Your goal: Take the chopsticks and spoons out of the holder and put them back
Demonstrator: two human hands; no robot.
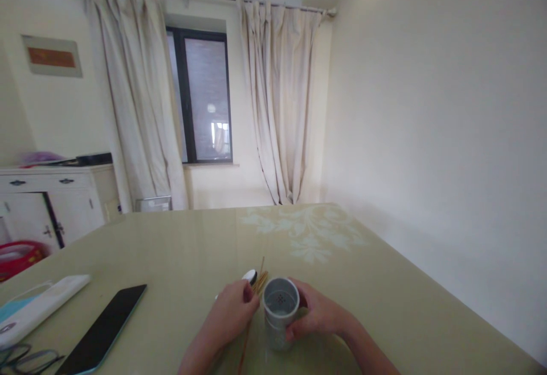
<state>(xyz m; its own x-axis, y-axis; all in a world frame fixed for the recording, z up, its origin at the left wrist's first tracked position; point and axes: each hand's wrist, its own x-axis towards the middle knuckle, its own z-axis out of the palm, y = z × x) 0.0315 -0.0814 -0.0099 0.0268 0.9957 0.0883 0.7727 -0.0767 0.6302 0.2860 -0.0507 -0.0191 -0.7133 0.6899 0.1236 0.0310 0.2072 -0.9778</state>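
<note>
A grey cup (pixel 280 329), its floor pierced with small holes, stands upright with its mouth facing up. My right hand (pixel 318 312) is closed around the cup's right side, thumb in front and fingers behind. Just left of the cup, my left hand (pixel 233 312) is pinched on a thin wooden stick (pixel 245 343), which shows above and below the fingers. Behind that hand lies a small bundle of similar thin sticks (pixel 261 281). A white and black object (pixel 250 276), partly hidden by my left hand, sits beside the bundle.
On the table (pixel 183 244) at left lie a black phone-like slab (pixel 105 329), a long white device (pixel 47 309) and eyeglasses (pixel 32 359). A red basket (pixel 21 258) and a white cabinet (pixel 72 207) stand past the left edge. A wall (pixel 448 135) borders the right.
</note>
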